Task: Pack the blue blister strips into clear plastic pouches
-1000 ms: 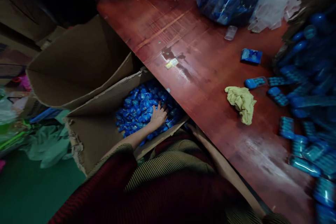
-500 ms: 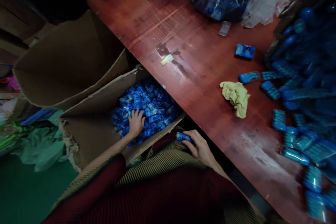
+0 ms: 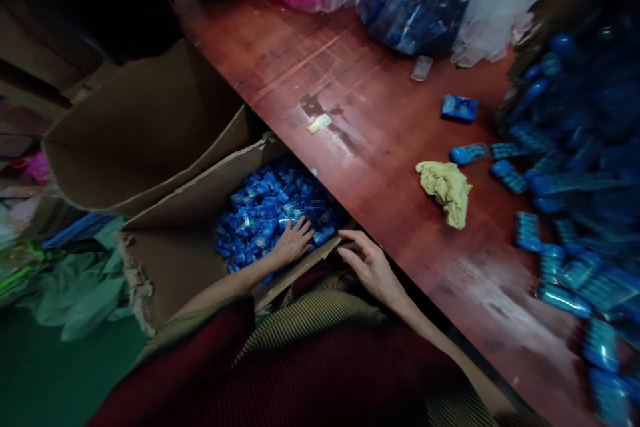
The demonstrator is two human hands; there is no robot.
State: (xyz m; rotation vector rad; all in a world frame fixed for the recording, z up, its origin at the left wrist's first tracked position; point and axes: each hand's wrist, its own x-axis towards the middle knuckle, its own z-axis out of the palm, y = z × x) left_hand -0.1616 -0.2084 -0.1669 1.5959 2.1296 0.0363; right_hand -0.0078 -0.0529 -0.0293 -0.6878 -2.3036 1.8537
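Several small blue wrapped packs (image 3: 263,203) are heaped inside a cardboard box (image 3: 170,267) beside the table. My left hand (image 3: 294,240) lies over the near right part of the heap, fingers spread and nothing gripped. By the box's near right corner is my right hand (image 3: 367,260), thumb and forefinger apart with nothing between them. One blue pack (image 3: 325,235) lies just left of its fingertips, apart from them, at the edge of the heap.
On the red-brown table (image 3: 360,147) are a crumpled yellow cloth (image 3: 445,192), a blue packet (image 3: 459,108) and a clear plastic cup (image 3: 421,69). Blue-capped containers (image 3: 565,293) pile up along the right. A second carton (image 3: 135,133) stands behind the box; green plastic bags (image 3: 80,280) lie left.
My right hand has let go of the small blue pack it held and moved slightly up. Across the heap, my left hand has shifted right, towards the right hand.
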